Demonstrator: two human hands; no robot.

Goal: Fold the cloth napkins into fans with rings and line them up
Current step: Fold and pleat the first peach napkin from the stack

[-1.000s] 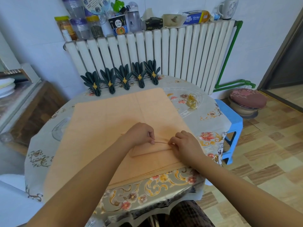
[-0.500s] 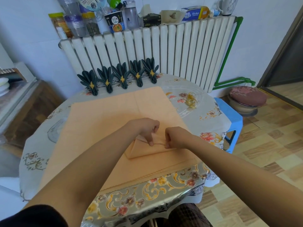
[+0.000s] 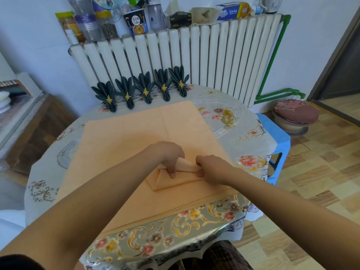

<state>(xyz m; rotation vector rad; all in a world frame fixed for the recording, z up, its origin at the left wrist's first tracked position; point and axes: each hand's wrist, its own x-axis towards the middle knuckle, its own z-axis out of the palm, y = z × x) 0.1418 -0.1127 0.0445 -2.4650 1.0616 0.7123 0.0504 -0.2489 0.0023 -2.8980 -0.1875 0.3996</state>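
Note:
A small peach napkin [image 3: 171, 181] lies partly pleated on a stack of spread peach cloths [image 3: 136, 137] covering the table's middle. My left hand [image 3: 169, 154] pinches the raised pleat at its left end, fingertips pressing down. My right hand [image 3: 212, 168] grips the same pleat at its right end. Several dark green fan napkins [image 3: 145, 88] with gold rings stand in a row at the table's far edge. A pile of loose gold rings [image 3: 228, 116] lies at the back right.
The round table [image 3: 194, 221] has a floral cover. A white radiator [image 3: 194, 55] behind holds jars, bottles and boxes. A blue stool [image 3: 272, 133] and a cushioned stool [image 3: 295, 112] stand at the right. A wooden cabinet [image 3: 29, 129] is at the left.
Both hands have drawn closer together and gathered the napkin's far edge up into a raised pleat; the napkin's flat part is now narrower.

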